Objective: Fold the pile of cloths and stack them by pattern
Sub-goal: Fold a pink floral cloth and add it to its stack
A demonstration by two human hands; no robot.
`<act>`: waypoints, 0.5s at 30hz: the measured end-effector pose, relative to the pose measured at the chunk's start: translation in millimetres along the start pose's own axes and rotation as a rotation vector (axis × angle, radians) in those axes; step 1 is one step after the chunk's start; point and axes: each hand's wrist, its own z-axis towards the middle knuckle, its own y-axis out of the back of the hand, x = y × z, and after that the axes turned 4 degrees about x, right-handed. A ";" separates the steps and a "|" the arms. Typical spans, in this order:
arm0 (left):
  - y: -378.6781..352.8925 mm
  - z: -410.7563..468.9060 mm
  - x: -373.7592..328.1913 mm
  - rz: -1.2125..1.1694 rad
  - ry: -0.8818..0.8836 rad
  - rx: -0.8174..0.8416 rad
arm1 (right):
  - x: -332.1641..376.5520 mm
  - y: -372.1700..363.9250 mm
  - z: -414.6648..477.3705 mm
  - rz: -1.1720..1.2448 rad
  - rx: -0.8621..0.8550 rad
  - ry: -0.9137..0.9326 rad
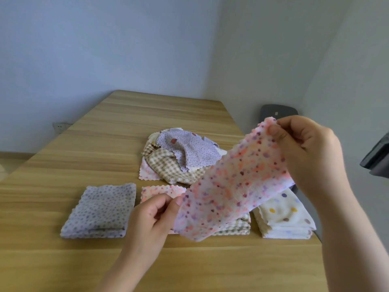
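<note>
A pink cloth with orange and purple spots [233, 184] hangs stretched in the air above the table. My left hand [151, 220] pinches its lower end, and my right hand [305, 150] pinches its upper end. Behind it lies a loose pile of cloths [181, 157], lilac-dotted and beige-checked on top. Along the front stand folded stacks: a lilac-dotted stack [101, 211], a pink spotted stack [160, 191], a beige checked stack [235, 227] partly hidden by the held cloth, and a white stack with big coloured dots [286, 218].
The wooden table [84, 148] runs back to a pale wall. A dark chair back [277, 111] stands past the table's right edge. Another dark object [376, 159] shows at the right border. A wall socket [60, 126] sits low on the left.
</note>
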 end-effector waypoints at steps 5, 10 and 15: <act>8.8 5.1 1.8 0.136 -0.072 -0.125 | -8.4 -4.9 -5.5 0.020 -0.001 -0.048; 29.3 20.0 0.7 0.536 -0.302 -0.158 | -17.3 -9.7 -10.3 0.000 -0.046 -0.087; 41.1 34.2 -3.1 0.408 -0.255 -0.067 | -24.9 -14.4 -17.2 0.106 -0.107 -0.133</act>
